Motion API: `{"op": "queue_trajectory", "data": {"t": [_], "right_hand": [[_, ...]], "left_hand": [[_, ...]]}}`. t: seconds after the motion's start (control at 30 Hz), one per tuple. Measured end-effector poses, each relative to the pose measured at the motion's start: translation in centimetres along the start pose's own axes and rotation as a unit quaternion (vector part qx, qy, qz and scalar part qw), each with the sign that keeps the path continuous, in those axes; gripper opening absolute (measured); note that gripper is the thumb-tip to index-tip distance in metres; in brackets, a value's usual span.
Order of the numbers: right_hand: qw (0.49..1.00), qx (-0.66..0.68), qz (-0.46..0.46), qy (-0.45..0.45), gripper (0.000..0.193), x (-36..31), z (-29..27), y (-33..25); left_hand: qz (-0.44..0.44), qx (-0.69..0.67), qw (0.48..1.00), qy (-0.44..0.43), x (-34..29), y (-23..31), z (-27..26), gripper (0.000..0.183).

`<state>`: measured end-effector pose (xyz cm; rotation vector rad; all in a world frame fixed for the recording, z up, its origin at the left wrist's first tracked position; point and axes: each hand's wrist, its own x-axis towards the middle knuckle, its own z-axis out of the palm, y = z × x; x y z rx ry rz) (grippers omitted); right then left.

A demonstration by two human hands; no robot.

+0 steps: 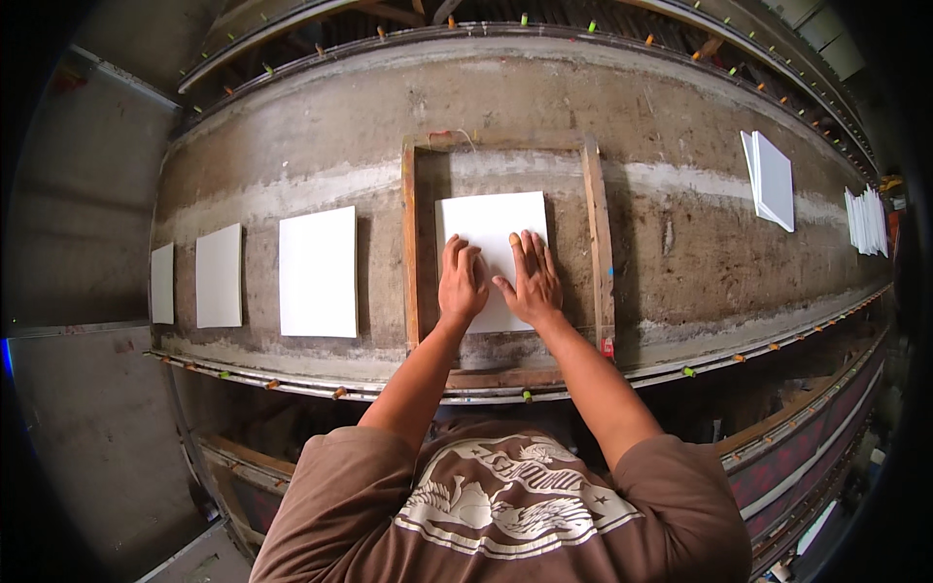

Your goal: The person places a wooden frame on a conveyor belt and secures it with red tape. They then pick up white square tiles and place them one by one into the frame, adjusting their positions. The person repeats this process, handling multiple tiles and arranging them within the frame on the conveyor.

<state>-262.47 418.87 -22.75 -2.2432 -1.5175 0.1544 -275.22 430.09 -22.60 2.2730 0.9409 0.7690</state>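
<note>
A blank white rectangular sheet or thin panel (pixel 491 212) lies flat on the long worn table, inside a rectangular wooden frame (pixel 409 233). My left hand (pixel 464 282) rests on the left part of the white piece, its fingers loosely bent and nothing seen in them. Stretched out over the right half, my right hand (pixel 531 277) has its fingers spread and its thumb pointing inward to the left. A yellowish covering shows on one of its fingertips. Whether mesh spans the frame, I cannot tell.
Three similar white pieces stand spaced out to the left, the nearest (pixel 319 272) beside the frame. At the far right lie a small overlapping pile (pixel 773 180) and a larger white stack (pixel 865 222). Rails with orange and green pegs (pixel 689 371) line both long table edges.
</note>
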Motion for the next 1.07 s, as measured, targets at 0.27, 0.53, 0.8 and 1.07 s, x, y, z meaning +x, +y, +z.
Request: {"op": "queue_trajectory", "data": {"t": [0.27,0.53,0.8,1.07], "right_hand": [[0.997,0.020,-0.026,0.073,0.074,0.8,0.1,0.6],[0.992,0.033,0.010,0.124,0.054,-0.3,-2.1,3.1],[0.949,0.028,0.303,0.077,0.064,-5.7,-10.0,6.9],[0.925,0.134,0.354,-0.008,0.079,-6.8,-10.2,7.4]], "left_hand": [[0.042,-0.025,0.998,-0.033,0.5,0.0,0.0,0.027],[-0.041,-0.077,0.993,-0.078,-0.2,0.6,-4.2,0.047],[-0.255,0.033,0.966,-0.008,-5.4,-1.8,-11.0,0.050],[-0.317,0.090,0.941,-0.083,-6.1,-2.7,-11.3,0.055]]}}
